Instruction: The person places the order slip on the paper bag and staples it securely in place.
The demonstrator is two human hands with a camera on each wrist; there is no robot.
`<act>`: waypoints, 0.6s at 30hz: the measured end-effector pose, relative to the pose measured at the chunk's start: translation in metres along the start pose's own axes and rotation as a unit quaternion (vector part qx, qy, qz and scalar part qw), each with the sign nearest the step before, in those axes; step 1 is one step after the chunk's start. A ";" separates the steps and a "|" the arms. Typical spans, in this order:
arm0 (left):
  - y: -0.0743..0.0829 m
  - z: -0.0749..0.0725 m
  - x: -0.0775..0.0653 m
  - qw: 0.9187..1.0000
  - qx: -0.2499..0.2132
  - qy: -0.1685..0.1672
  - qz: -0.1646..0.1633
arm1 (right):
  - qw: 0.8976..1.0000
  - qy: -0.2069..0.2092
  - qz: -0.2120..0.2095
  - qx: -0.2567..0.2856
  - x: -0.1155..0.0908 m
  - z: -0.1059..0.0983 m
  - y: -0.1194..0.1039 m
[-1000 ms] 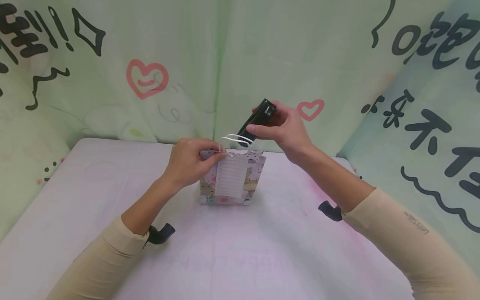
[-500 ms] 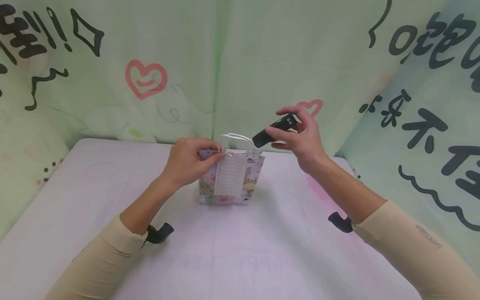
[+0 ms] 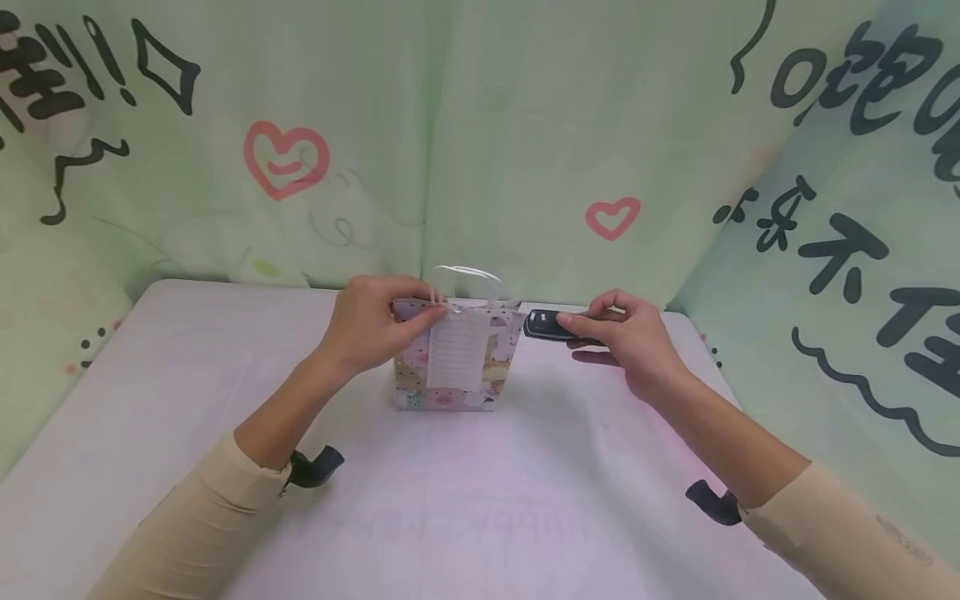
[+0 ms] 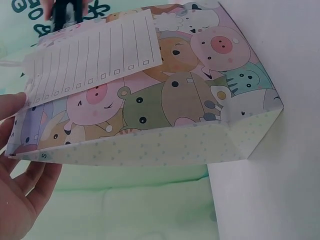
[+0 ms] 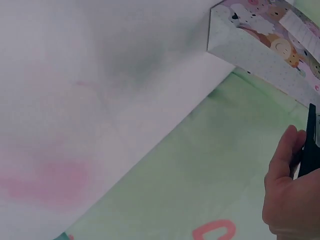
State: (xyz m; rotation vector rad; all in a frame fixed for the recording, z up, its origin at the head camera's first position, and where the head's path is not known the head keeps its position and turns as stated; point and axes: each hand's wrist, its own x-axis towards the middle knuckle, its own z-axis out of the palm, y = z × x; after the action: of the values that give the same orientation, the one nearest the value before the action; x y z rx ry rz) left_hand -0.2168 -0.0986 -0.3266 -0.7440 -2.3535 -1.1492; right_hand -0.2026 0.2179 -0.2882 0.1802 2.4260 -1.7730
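A small paper gift bag [image 3: 504,367] printed with cartoon animals stands upright at the back of the table. My left hand [image 3: 375,321] pinches its top edge at the left corner, thumb in front and fingers behind. A white lined sheet [image 3: 456,354] with small boxes lies against the bag's front, its top by my left thumb. White handles [image 3: 472,270] arch above the bag. To the right of the bag, my right hand [image 3: 630,337] holds a black stapler [image 3: 546,325] almost level, its end close to the bag's upper right side.
A white cloth covers the table [image 3: 420,500]. Behind it hangs a pale green curtain [image 3: 525,125] with hearts and black lettering. Black curved wrist mounts [image 3: 318,467] stick out below both forearms.
My right hand has brought the stapler away from above the bag's opening, rightward and down, turning it from steeply tilted to nearly level. My left hand keeps its grip on the bag.
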 end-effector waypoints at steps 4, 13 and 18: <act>0.000 -0.002 -0.001 1.000 0.000 -0.005 -0.003 | 0.999 -0.003 0.041 -0.030 -0.008 0.001 0.018; -0.001 -0.004 -0.002 1.000 0.003 -0.010 -0.012 | 0.991 -0.019 0.107 -0.077 -0.022 0.014 0.066; -0.003 -0.005 -0.003 1.000 0.007 -0.003 -0.014 | 0.986 -0.024 0.140 -0.091 -0.028 0.025 0.082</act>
State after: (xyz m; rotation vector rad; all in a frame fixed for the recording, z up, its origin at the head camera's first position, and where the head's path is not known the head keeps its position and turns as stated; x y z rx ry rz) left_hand -0.2158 -0.1049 -0.3269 -0.7124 -2.3825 -1.1414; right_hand -0.1605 0.2185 -0.3676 0.4311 2.3738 -1.4146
